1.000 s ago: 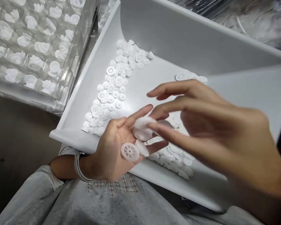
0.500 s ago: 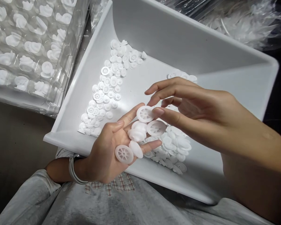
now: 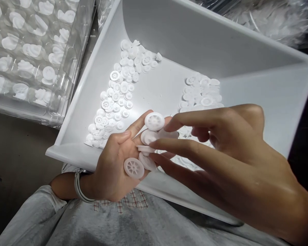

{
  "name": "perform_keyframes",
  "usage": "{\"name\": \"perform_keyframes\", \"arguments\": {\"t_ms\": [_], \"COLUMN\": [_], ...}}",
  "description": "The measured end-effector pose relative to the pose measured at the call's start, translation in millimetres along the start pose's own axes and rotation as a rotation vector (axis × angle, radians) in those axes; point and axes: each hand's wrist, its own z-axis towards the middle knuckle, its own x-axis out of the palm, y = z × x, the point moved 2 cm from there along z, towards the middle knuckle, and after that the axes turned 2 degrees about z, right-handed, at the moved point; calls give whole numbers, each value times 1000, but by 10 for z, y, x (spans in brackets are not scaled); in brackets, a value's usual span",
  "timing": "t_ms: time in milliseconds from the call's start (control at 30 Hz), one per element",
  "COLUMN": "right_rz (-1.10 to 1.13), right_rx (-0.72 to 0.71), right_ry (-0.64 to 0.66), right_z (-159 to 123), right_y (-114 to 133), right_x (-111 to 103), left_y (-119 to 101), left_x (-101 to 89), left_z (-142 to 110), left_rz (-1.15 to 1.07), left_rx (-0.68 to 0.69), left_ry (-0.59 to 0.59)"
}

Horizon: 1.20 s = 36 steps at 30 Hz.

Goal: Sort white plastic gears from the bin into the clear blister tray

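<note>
My left hand (image 3: pixel 115 164) is palm up, cradling several white plastic wheels; one spoked wheel (image 3: pixel 134 167) lies near the heel of the palm and another spoked wheel (image 3: pixel 154 121) rests by the fingertips. Between them a wheel is seen edge-on (image 3: pixel 145 149). From the right, my right hand (image 3: pixel 220 150) reaches over with its fingers apart, the fingertips touching the wheels in the left palm. Part of that cluster is hidden behind these fingers. Both hands are above a large white scoop-shaped tray (image 3: pixel 169 77).
Small white wheels (image 3: pixel 115 95) form a band along the tray's left side. More white pieces (image 3: pixel 201 90) are heaped on its right, partly behind my right hand. A clear plastic tray (image 3: pixel 64 82) with white parts in pockets stands at upper left. Clear plastic bags (image 3: pixel 274 20) lie behind.
My right hand has moved down and turned, its fingertips now among the wheels in my left palm. Those wheels have shifted, and one now stands on edge. My left hand stays nearly in place.
</note>
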Motion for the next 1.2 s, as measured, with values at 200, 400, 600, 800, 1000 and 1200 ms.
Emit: {"name": "perform_keyframes", "arguments": {"t_ms": [200,400,600,800,1000,1200], "right_rz": [46,64,6,28,177,246], "right_rx": [-171,-308,-361,-359,-221,-160], "right_ry": [58,82,118,128,176,120], "right_z": [16,-46,-85,-47,-79,-84], "right_y": [-31,-121,-124,-145,-297,-372], "right_x": [-53,-105,-99,-89,-168,-181], "left_y": [-12,-31,-30,-32,-29,-25], "left_x": [-34,-69,-47,-44,-57,-46], "left_z": [4,-9,-13,-16,-10,-6], "left_rz": [-30,-64,-127,-148,-102,-97], "left_rx": [11,88,73,58,63,54], "left_ry": [-15,3,-13,-16,-42,-47]}}
